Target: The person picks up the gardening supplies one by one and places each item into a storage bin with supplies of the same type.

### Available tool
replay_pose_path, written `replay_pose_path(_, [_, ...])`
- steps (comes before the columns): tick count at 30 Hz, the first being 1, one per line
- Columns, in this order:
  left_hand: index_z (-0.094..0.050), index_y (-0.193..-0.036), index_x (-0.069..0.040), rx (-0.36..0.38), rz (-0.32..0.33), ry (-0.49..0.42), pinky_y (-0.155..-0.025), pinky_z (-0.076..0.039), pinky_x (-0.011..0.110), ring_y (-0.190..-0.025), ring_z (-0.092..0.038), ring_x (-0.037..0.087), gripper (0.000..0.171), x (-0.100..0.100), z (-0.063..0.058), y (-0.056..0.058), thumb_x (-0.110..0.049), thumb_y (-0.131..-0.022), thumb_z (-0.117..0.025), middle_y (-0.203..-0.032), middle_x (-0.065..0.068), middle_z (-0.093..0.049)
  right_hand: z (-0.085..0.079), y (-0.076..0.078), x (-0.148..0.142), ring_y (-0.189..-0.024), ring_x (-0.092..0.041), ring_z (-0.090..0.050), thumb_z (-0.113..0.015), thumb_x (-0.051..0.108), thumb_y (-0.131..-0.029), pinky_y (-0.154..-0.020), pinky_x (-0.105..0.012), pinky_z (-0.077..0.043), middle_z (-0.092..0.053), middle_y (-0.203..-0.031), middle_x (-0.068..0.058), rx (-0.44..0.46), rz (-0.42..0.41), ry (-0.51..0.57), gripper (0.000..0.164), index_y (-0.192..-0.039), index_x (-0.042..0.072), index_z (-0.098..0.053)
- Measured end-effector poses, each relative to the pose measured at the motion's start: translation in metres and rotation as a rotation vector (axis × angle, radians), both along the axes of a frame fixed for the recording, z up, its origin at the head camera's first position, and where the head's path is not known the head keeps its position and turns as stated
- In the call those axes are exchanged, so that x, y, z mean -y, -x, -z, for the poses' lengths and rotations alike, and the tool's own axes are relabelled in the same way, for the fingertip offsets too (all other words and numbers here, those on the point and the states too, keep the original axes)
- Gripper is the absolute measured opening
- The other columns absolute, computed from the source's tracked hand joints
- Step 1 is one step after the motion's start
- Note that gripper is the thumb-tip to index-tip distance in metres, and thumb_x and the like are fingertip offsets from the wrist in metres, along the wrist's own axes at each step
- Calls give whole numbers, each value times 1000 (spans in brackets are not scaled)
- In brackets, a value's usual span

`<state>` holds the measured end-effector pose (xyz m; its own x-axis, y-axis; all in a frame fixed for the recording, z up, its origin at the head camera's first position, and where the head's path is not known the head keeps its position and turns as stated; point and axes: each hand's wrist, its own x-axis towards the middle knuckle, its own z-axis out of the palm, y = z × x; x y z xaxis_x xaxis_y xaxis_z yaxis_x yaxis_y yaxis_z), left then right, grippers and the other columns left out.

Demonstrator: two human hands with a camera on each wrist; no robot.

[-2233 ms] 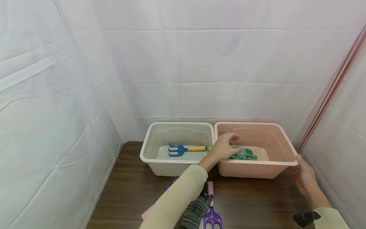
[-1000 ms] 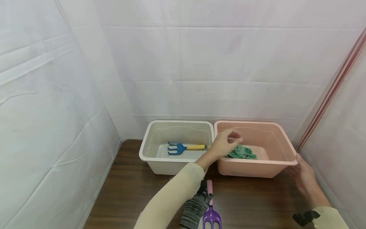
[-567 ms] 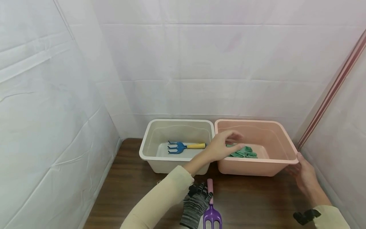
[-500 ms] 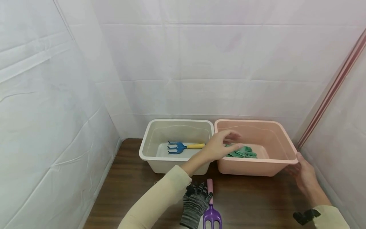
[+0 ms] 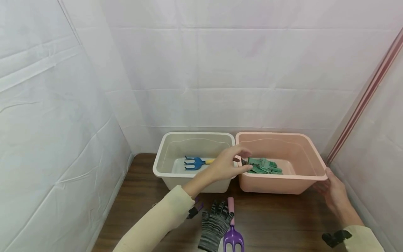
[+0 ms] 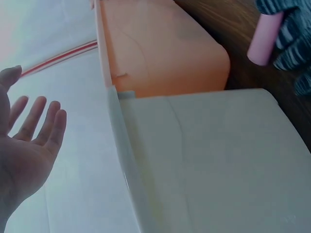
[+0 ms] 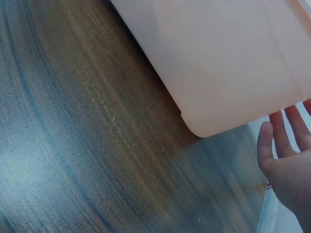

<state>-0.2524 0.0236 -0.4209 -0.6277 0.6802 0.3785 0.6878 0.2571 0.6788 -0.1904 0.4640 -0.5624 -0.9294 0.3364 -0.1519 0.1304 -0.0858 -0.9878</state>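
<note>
My left hand [image 5: 225,164] is over the adjoining ends of the white tub [image 5: 189,175] and the pink tub [image 5: 283,176], thumb and fingers apart with nothing between them. Its spread fingers [image 6: 53,126] also show in the left wrist view. Green gloves [image 5: 264,166] lie in the pink tub, with a small dark striped bit [image 5: 244,162] beside them. A blue hand fork [image 5: 196,163] lies in the white tub, its yellow handle partly hidden by my left hand. My right hand [image 5: 335,192] touches the pink tub's right end, its fingers extended [image 7: 282,136] along the tub's side.
On the brown table [image 5: 277,220], a grey-black striped glove [image 5: 214,227] lies against a purple hand fork [image 5: 233,236] with a pink handle. Another purple item [image 5: 199,207] is mostly hidden under my left forearm. White sheeting [image 5: 201,70] encloses the back and sides.
My left hand has drawn back leftward from over the pink tub, its thumb and fingers parting. More of the green gloves and the table glove now shows. My right hand has stayed put.
</note>
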Motion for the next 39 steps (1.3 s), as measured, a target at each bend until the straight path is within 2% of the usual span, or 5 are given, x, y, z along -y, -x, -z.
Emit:
replay_pose_path(11, [-65, -139, -13, 52, -12, -11, -102, -56, 36, -126, -62, 16, 44, 34, 11, -7, -25, -99, -79, -135, 5, -66, -2, -1, 1, -128, -9, -53, -51, 59, -108, -81, -21, -54, -32, -172, 0, -25, -10, 39, 75, -169, 20, -28])
replay_pose_path(20, [-64, -139, -9, 48, 10, -10, -103, -56, 42, -127, -62, 16, 49, 48, 20, -13, -25, -96, -82, -135, 3, -66, -2, -5, -7, -101, -2, -71, -56, 40, -111, -79, -25, -60, -75, -116, 18, -162, -62, 130, 38, -143, 22, -67])
replay_pose_path(29, [-63, -141, -16, 151, -12, 11, -103, -56, 40, -128, -63, 15, 53, 58, 28, -25, -37, -96, -82, -137, -4, -66, -4, -6, -5, -98, -2, -72, -58, 41, -110, -78, -25, -60, -75, -113, 18, -148, -37, 119, 41, -144, 19, -66])
replay_pose_path(34, [-63, -141, -13, 164, 3, 7, -103, -56, 41, -128, -63, 14, 54, 65, 32, -30, -34, -95, -83, -137, -1, -67, -3, -4, -6, -98, -2, -72, -58, 39, -110, -77, -25, -60, -76, -111, 17, -147, -22, 166, 26, -127, 27, -74])
replay_pose_path(39, [-61, -142, -11, 198, 48, 11, -106, -54, 40, -129, -62, 16, 54, 69, 35, -38, -30, -96, -82, -139, 3, -66, -1, -3, -7, -97, 0, -72, -57, 41, -111, -76, -23, -58, -75, -112, 20, -148, -13, 131, 38, -141, 22, -68])
